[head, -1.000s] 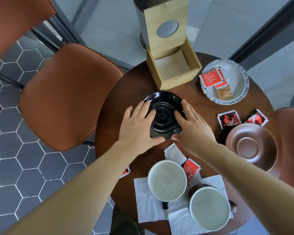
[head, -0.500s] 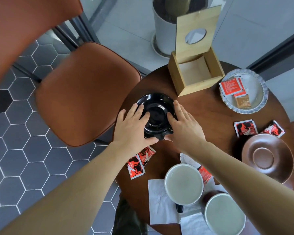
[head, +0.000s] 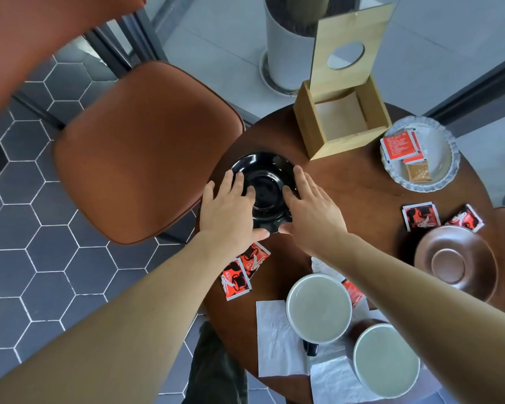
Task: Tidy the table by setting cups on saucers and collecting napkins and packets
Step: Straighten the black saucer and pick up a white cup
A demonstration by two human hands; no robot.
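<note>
- A round dark wooden table (head: 362, 193) stands on hexagon-tiled floor, an orange chair (head: 146, 147) drawn up at its left.
- Nearest the person, two white cups (head: 318, 307) sit on paper napkins (head: 277, 339), with red packets (head: 239, 275) just beside them — none gathered yet.
- At mid-table both hands lie on the black saucer (head: 263, 182): the left hand (head: 231, 211) and right hand (head: 312, 214) flank it with straight, spread fingers and thumbs touching its near rim, pressing rather than clasping.
- Farther right are a copper saucer (head: 455, 260), more packets and a glass dish (head: 423, 153); the open wooden box (head: 341, 121) stands beyond.
- Risk: the saucer lies near the table's left edge, so a sideways push could tip it off — and flat fingers give little hold.
- Against the earlier frames, the saucer sits nearer the left edge, with the hands posed alike.
</note>
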